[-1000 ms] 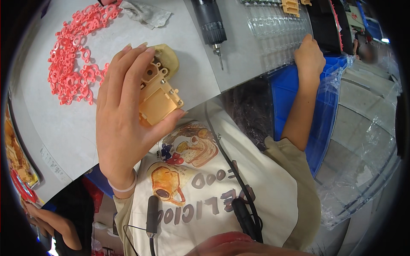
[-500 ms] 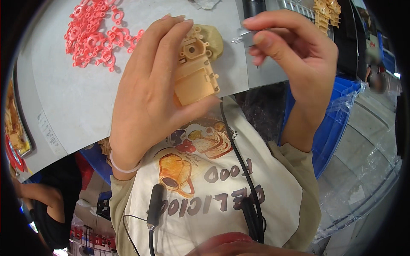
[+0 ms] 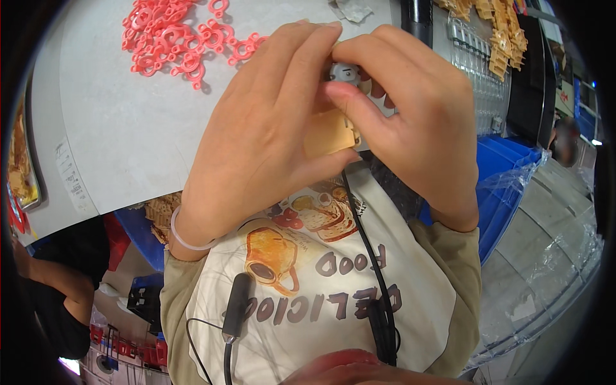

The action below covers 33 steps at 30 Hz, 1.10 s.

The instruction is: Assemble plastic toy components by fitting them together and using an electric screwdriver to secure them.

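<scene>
A pale-yellow plastic housing (image 3: 328, 133) with a flat, shallow lower section sits in my left hand (image 3: 260, 125). The fingers lie along its far left side, and the thumb runs under its near edge. Over the housing's upper part, my right hand (image 3: 420, 102) is closed with thumb and index finger around a small grey block-like part (image 3: 345, 74). That part rests at or in the housing's upper end; my fingers hide how far it is seated. The far end of the housing is also covered by my hands.
Pink ring-shaped plastic parts (image 3: 168, 40) lie piled on the grey table (image 3: 128, 138). A crumpled wrapper (image 3: 351, 9), a black cylinder (image 3: 418, 22), a clear ribbed tray (image 3: 475, 64) and more yellow housings (image 3: 507, 38) are beyond. A blue crate (image 3: 507, 173) stands right; a co-worker's arm (image 3: 58, 282) shows left.
My right hand has come left and brought the grey part onto the housing's upper end. My left hand, with the housing, appears farther right in view, and the view itself has shifted.
</scene>
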Tool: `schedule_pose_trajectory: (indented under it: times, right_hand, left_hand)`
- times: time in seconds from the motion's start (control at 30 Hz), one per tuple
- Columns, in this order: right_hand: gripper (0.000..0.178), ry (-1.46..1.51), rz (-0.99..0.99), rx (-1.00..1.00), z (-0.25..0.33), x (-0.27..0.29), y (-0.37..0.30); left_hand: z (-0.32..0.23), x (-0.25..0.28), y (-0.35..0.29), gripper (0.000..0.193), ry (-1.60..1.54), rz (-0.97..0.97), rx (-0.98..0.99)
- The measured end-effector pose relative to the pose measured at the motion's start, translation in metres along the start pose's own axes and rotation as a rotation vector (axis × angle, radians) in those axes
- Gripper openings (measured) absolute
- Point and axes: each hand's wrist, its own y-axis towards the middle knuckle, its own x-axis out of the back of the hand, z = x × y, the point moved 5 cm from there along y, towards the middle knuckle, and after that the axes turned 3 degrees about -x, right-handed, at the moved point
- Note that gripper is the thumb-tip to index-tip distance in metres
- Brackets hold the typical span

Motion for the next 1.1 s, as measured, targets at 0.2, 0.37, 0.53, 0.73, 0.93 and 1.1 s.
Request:
schedule_pose_trajectory:
  times: [0.2, 0.37, 0.53, 0.73, 0.93, 1.1]
  right_hand:
    - [0.022, 0.057, -0.012, -0.044, -0.005, -0.006, -0.006]
    - [0.019, 0.104, -0.005, 0.005, -0.014, 0.006, -0.003]
    - [0.019, 0.040, 0.102, -0.003, -0.010, 0.021, 0.070]
    - [0.010, -0.067, 0.129, 0.486, 0.007, -0.058, 0.139]
    - [0.005, -0.026, 0.240, 0.327, 0.011, -0.058, 0.145]
    - [0.008, 0.204, 0.049, 0.219, 0.021, 0.014, 0.100]
  left_hand:
    - [-0.002, 0.003, 0.000, 0.096, -0.002, -0.004, -0.021]
    - [-0.002, 0.006, -0.003, 0.096, 0.010, -0.003, -0.011]
    - [-0.005, 0.006, -0.001, 0.094, 0.040, 0.015, -0.036]
    - [-0.003, 0.004, -0.002, 0.090, 0.054, -0.009, -0.070]
    - [-0.003, 0.004, -0.002, 0.089, 0.053, -0.026, -0.076]
    - [-0.004, 0.003, -0.001, 0.088, 0.033, -0.012, -0.090]
